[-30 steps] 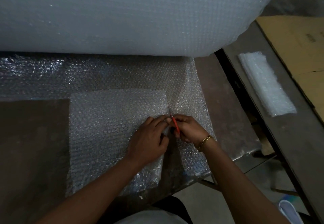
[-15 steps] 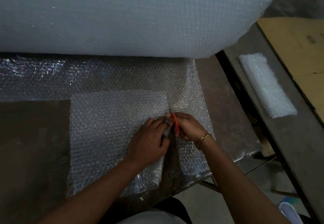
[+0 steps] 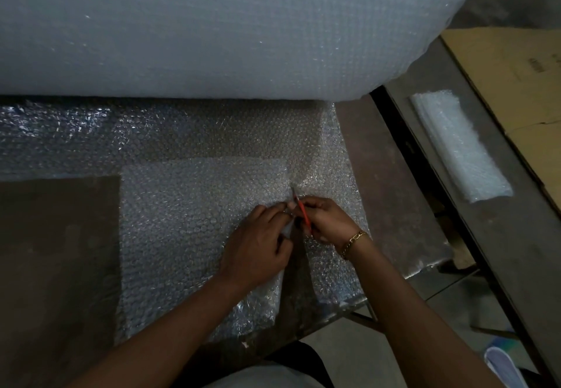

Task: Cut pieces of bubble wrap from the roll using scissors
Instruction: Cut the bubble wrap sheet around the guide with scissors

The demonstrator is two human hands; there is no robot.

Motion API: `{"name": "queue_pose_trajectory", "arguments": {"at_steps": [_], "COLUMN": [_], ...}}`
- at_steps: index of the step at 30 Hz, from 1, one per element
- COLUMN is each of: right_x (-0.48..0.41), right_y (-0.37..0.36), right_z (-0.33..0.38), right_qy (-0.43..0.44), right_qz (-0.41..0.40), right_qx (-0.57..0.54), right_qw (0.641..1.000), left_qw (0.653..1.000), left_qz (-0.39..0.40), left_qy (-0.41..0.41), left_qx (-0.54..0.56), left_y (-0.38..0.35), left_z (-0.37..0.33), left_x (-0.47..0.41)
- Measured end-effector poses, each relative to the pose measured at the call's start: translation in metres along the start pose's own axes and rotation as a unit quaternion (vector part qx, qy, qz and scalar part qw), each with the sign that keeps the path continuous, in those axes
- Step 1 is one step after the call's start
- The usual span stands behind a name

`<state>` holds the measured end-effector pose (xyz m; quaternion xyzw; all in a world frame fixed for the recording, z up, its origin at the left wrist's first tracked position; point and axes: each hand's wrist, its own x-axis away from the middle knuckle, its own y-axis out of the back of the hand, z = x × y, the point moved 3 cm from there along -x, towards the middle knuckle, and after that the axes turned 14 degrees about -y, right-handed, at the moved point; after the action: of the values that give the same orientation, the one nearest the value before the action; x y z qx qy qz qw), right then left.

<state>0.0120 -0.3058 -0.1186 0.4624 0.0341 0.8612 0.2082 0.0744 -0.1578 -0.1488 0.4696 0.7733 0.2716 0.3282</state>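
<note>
I see the dark surface (image 3: 57, 236) bare at the left, and the big roll (image 3: 212, 29) of bubble wrap lies across its far side. The sheet (image 3: 197, 132) runs off the roll toward the person and reaches the near edge. A slit runs up it from that edge, and the surface shows through the gap.

The left hand (image 3: 258, 248) lies knuckles up on the sheet just left of the slit. Its fingers are curled and pinch the cut edge of the sheet (as far as I can tell in this dim light). The scissors (image 3: 302, 211), orange-handled, sit between the two hands at the top of the slit, blade tip pointing at the roll. The right hand (image 3: 326, 220) grips them with its fingers closed round the handle, touching the left fingertips. Its wrist is bent inward and wears a gold bracelet (image 3: 353, 240). Both forearms come in from the bottom of the view.

Further right, past a narrow gap, a second surface (image 3: 501, 251) carries a folded stack of wrap (image 3: 461, 148) and flat cardboard (image 3: 516, 84). A light shoe (image 3: 501, 366) shows on the floor (image 3: 379, 354) below.
</note>
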Motion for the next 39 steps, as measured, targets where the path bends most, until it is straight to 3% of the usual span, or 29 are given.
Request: {"name": "queue_pose_trajectory", "arguments": {"at_steps": [9, 13, 15, 17, 20, 25, 28, 32, 36, 39], "right_x": [0.031, 0.044, 0.047, 0.048, 0.047, 0.047, 0.043, 0.042, 0.036, 0.034], "right_y": [0.008, 0.006, 0.005, 0.001, -0.008, -0.009, -0.001, 0.012, 0.021, 0.024], "right_z": [-0.022, -0.028, -0.028, -0.027, -0.025, -0.032, -0.039, -0.036, -0.036, -0.035], "right_qy": [-0.026, 0.043, 0.102, 0.143, 0.176, 0.186, 0.141, 0.089, 0.057, 0.048], "right_qz": [0.008, -0.034, -0.096, -0.162, -0.200, -0.189, -0.141, -0.112, -0.099, -0.092], "right_qx": [0.013, 0.021, 0.127, 0.256, 0.311, 0.256, 0.117, -0.028, -0.076, -0.100], "right_qw": [1.000, 0.998, 0.982, 0.942, 0.912, 0.930, 0.973, 0.989, 0.991, 0.990], "left_qw": [1.000, 0.997, 0.995, 0.994, 0.993, 0.991, 0.991, 0.999, 0.991, 0.985], "left_qz": [-0.014, -0.054, -0.067, -0.070, -0.084, -0.099, -0.098, 0.002, 0.104, 0.130], "left_qy": [0.009, 0.005, 0.004, 0.006, 0.011, 0.011, 0.014, 0.037, 0.085, 0.111], "left_qx": [0.011, 0.051, 0.078, 0.087, 0.083, 0.087, 0.093, 0.018, 0.021, -0.026], "left_y": [0.002, 0.004, 0.006, 0.007, 0.007, 0.007, 0.008, 0.007, 0.016, 0.018], "left_z": [-0.002, -0.004, -0.003, -0.003, -0.003, -0.003, -0.003, -0.004, -0.004, -0.001], "left_x": [0.001, 0.003, 0.003, 0.001, -0.001, -0.003, -0.002, -0.007, -0.029, -0.049]}}
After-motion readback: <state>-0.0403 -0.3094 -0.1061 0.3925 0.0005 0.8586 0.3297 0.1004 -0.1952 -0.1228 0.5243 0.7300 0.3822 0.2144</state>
